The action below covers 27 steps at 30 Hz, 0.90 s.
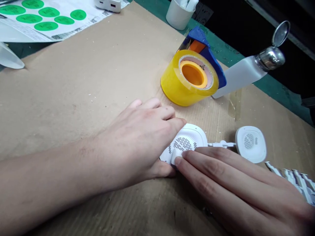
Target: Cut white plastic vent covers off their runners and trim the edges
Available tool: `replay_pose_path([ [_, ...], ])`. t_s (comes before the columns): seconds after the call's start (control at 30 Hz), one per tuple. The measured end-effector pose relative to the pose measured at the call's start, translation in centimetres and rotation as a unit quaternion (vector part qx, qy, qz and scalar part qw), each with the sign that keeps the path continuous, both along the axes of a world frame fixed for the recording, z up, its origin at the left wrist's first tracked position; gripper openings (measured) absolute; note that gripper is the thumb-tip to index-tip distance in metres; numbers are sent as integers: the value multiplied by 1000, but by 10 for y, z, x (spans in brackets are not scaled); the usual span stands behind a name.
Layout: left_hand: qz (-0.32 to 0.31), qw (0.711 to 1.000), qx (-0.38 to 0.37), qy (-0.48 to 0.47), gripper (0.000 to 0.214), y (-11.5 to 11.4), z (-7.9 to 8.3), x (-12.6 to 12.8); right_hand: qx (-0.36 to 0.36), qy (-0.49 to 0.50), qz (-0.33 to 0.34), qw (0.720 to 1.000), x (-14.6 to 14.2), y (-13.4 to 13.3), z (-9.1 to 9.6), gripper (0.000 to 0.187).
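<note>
A white plastic housing (197, 132) with rounded corners and a patch of slots lies on the brown cardboard. My left hand (145, 137) grips its left side, thumb at the lower edge and fingers over the top. Between the fingertips of my right hand (228, 183) is a small white block (175, 154), which touches the slotted face near its lower left corner. Its exact kind is hard to make out. A second, smaller white slotted piece (256, 144) lies to the right, with a thin white plastic strip (221, 144) between the two.
Behind the hands stands a yellow tape roll (172, 82) with a blue dispenser (216, 62). A white bottle (241, 75) with its lid up and a white cup (178, 16) are farther back. Several white plastic strips (295, 180) lie at right; green round stickers (46, 26) at upper left.
</note>
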<state>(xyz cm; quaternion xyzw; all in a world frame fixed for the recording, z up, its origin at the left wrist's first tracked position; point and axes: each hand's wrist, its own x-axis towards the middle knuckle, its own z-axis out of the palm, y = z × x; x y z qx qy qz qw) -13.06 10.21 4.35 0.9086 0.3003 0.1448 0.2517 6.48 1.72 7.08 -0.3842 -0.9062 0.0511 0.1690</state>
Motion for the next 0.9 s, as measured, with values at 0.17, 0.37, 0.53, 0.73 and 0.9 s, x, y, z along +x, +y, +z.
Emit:
replay_pose_path([
  [0.17, 2, 1000, -7, -2, 39, 1, -1, 1, 13, 22, -10, 1000, -4, 3, 1, 34],
  [0.37, -2, 1000, -4, -1, 41, 1, 0, 0, -18, 3, 3, 1000, -2, 4, 2, 33],
  [0.53, 0, 1000, -10, 1, 40, 1, 0, 1, 32, 38, 14, 999, -2, 5, -2, 27],
  [0.73, -1, 1000, -12, 7, 46, 1, 2, 1, 3, 0, 8, 1000, -5, 4, 2, 30],
  [0.9, -2, 1000, -28, 6, 47, 1, 3, -1, 18, 8, 4, 1000, -5, 8, 6, 22],
])
